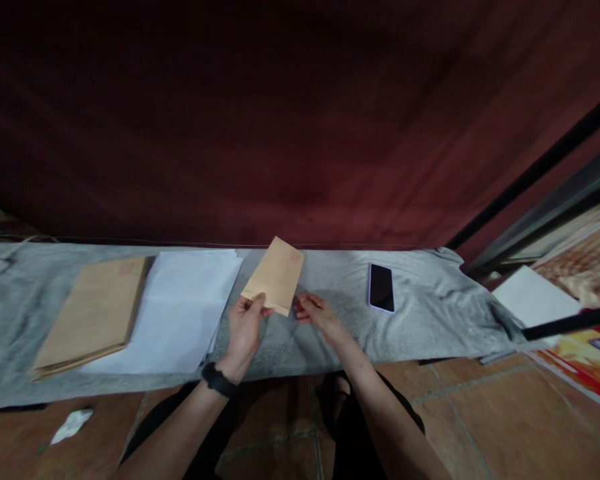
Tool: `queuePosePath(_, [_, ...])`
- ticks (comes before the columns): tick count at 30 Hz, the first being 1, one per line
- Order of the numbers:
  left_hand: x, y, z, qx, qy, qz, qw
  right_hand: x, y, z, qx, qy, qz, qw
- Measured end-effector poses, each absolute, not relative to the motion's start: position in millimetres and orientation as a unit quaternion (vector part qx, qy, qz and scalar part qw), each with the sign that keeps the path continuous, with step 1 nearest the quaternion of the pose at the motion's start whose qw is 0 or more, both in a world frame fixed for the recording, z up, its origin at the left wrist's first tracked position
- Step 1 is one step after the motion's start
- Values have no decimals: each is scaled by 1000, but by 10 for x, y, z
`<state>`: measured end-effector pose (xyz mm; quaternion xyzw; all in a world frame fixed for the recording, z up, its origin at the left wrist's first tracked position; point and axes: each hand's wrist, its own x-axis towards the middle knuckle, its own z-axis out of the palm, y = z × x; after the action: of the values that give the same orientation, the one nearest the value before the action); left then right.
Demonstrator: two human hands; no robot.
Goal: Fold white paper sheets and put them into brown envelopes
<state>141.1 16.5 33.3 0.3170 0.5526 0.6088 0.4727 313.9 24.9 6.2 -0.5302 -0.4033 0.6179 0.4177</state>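
Note:
My left hand [247, 321] pinches the near edge of a small brown paper envelope [276, 272], thumb on top and fingers underneath. The envelope is tilted, with a faint reddish print at its upper right corner. Close by its right lower edge is my right hand [316, 311], fingers curled together; whether anything is between them I cannot make out. To the left lies a stack of white paper sheets [185, 310], partly under a thick pile of larger brown envelopes [93, 307] with red print at a corner.
Grey cloth [430, 300] covers the long narrow surface. A phone [381, 288] with a pale purple edge lies on it at the right. A dark red curtain [280, 133] hangs behind. Dark bars [545, 163] stand at the right. Crumpled white paper [71, 425] lies on the tiled floor.

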Motion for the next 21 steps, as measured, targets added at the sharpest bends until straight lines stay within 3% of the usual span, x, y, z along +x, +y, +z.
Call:
queuePosePath(5, [1455,80,163,280,533,557,572,3041,214,0,-519,-421,616,417])
queuePosePath(12, [1280,189,26,329,564,498,571,3114,243,-106,-594,-519,513,339])
queuePosePath(14, [1273,215,-13,385,588,465,538,3157,213,-98,-625,-563,437,318])
queuePosePath(18, [1346,203,-96,454,624,405,490,3095,38,-66,-652,-681,169,286])
queuePosePath(21, [1378,191,-115,461,613,407,496,2917,-167,-104,-568,-767,126,271])
